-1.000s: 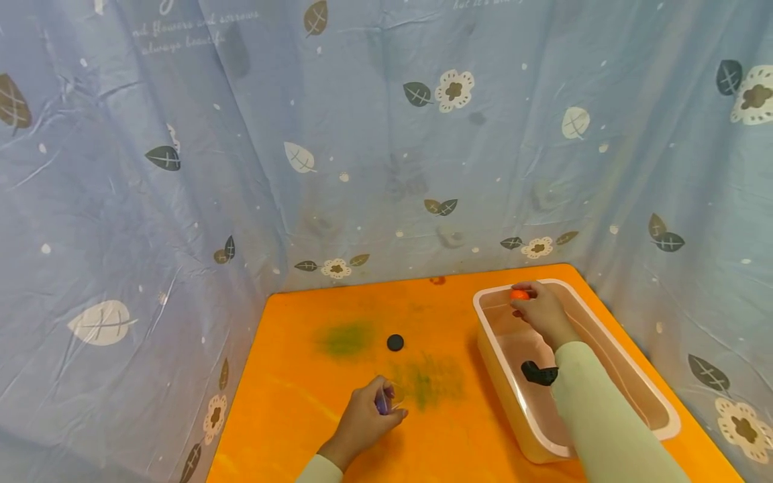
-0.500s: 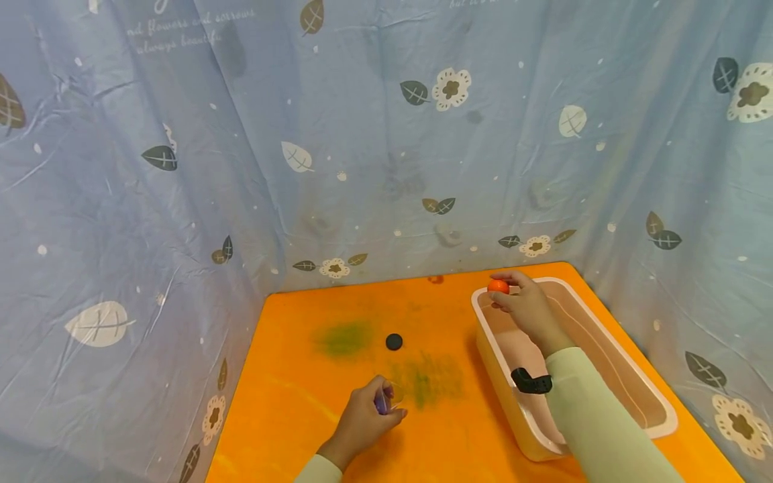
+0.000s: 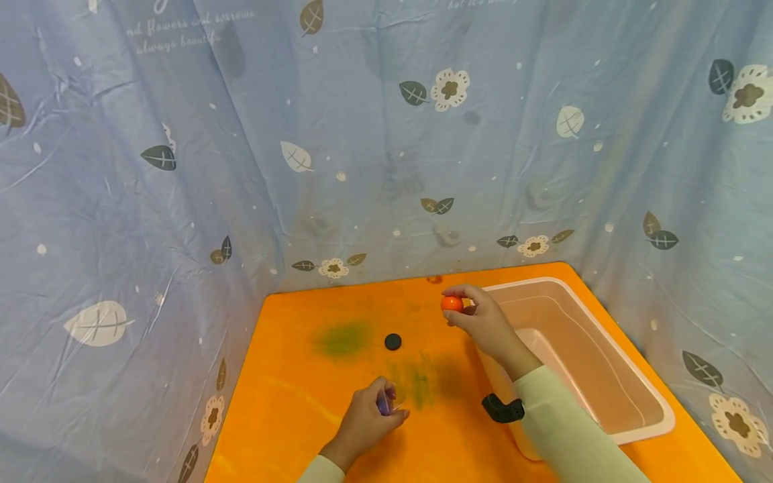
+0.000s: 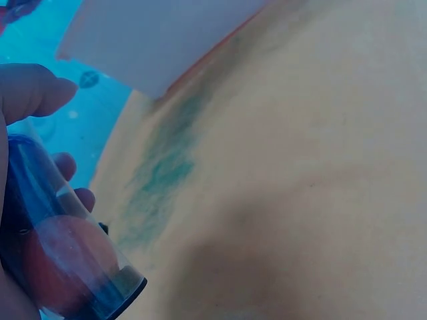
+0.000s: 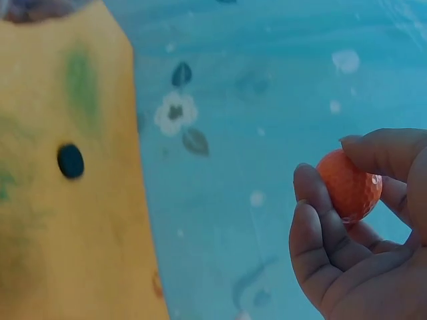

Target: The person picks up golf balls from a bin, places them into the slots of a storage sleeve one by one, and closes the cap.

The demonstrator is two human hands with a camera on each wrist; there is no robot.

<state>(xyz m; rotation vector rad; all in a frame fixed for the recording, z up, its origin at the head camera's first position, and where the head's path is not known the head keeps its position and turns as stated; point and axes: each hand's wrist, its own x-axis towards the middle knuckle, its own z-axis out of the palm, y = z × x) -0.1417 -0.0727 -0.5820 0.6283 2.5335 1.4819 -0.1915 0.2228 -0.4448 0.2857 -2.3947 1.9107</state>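
Observation:
My left hand (image 3: 365, 416) grips a clear cylindrical container (image 4: 100, 227) low over the orange table. A reddish ball (image 4: 70, 263) shows through its wall near one end in the left wrist view, and a purple patch shows inside it in the head view. Between thumb and fingertips, my right hand (image 3: 490, 329) pinches an orange golf ball (image 5: 350, 187), its dimples visible in the right wrist view. That hand is raised over the table by the left rim of a pale pink bin (image 3: 543, 305). A flat black disc (image 3: 393, 342) lies on the table between the two hands.
The orange table (image 3: 290, 396) has green smudges. A blue curtain (image 3: 362, 134) printed with leaves and flowers hangs behind it and on both sides. The bin stands at the table's right. A black band (image 3: 503, 408) sits on the right wrist.
My right hand has moved left, out from over the bin, carrying the orange golf ball to above the table beside it. My left hand and the clear container have stayed nearly still.

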